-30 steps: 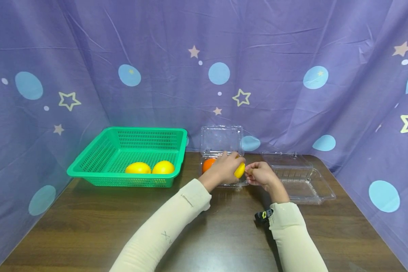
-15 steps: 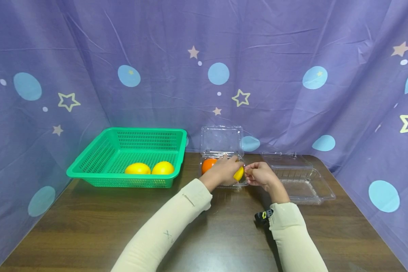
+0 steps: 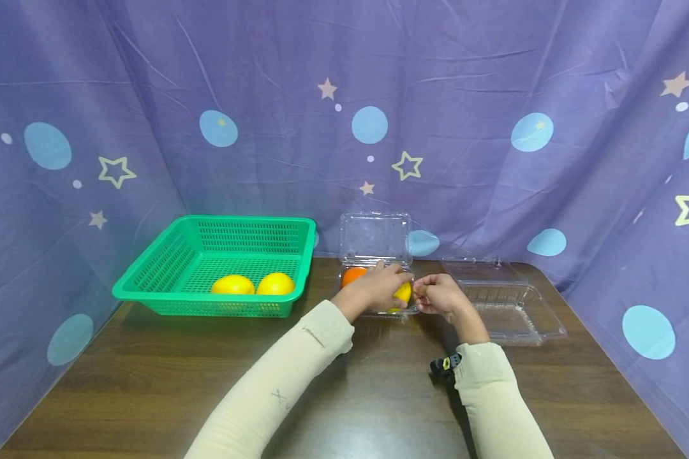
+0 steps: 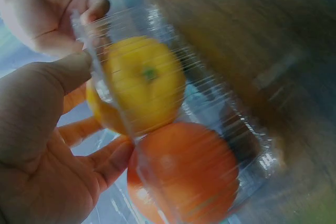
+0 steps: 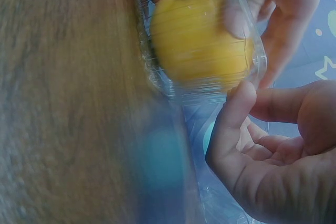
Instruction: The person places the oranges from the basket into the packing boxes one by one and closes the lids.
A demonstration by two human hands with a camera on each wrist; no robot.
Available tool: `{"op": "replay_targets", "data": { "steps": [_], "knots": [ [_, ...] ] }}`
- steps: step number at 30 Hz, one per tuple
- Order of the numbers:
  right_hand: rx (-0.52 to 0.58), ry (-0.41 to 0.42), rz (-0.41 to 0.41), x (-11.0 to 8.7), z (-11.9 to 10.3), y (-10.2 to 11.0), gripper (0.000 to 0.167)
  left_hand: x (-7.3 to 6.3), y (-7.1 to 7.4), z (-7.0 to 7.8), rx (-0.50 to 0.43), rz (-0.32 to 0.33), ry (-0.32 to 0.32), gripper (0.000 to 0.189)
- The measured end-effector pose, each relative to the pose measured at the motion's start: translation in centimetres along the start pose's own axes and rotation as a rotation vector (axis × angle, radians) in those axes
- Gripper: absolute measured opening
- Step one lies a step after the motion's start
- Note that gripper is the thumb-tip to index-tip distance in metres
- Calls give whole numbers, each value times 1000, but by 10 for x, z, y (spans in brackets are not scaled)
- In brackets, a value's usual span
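Observation:
A clear plastic clamshell box (image 3: 375, 237) stands at the back of the table with its lid raised. Inside it, a round yellow fruit (image 4: 144, 85) with a green stem end sits against a smooth orange fruit (image 4: 184, 174). My left hand (image 3: 377, 288) reaches over the box and grips the yellow fruit, thumb on the near side and fingers behind it. At the box's right end my right hand (image 3: 441, 297) pinches the rim between thumb and index finger, seen closely in the right wrist view. The left hand hides part of both fruits in the head view.
A green plastic basket (image 3: 207, 297) on the left holds two yellow fruits (image 3: 254, 284). Right of my right hand lies a second clear clamshell box (image 3: 508, 312), opened. A purple curtain (image 3: 471, 191) hangs behind the wooden table (image 3: 379, 395).
My left hand has lowered the yellow fruit into the box, beside the orange fruit. The right hand has stayed at the rim.

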State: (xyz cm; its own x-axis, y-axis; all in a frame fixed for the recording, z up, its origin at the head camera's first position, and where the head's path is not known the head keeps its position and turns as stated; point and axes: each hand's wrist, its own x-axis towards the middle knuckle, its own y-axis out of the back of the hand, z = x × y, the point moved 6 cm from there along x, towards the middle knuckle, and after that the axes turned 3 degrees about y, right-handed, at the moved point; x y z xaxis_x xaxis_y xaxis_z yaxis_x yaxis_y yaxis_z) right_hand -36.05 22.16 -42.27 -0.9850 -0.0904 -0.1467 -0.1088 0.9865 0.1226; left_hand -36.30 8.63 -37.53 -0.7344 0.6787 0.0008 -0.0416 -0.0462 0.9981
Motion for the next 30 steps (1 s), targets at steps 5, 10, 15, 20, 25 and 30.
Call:
{"op": "replay_targets", "data": {
  "steps": [5, 10, 15, 20, 25, 30],
  "knots": [
    [-9, -6, 12, 0, 0, 1, 14, -1, 11, -7, -86, 52, -13, 62],
    [2, -12, 24, 1, 1, 0, 14, -2, 21, -26, -180, 164, 50, 59],
    [4, -16, 41, 3, 2, 1, 16, -4, 30, -48, -322, 329, 144, 57],
    [2, -13, 36, 3, 3, 0, 16, -9, 35, -71, -468, 506, 240, 57],
    [-12, -9, 27, 3, 2, -1, 17, -12, 33, -96, -592, 640, 387, 62],
    [-10, -8, 21, 1, 2, 0, 18, -14, 21, -118, -688, 695, 571, 68]
  ]
}}
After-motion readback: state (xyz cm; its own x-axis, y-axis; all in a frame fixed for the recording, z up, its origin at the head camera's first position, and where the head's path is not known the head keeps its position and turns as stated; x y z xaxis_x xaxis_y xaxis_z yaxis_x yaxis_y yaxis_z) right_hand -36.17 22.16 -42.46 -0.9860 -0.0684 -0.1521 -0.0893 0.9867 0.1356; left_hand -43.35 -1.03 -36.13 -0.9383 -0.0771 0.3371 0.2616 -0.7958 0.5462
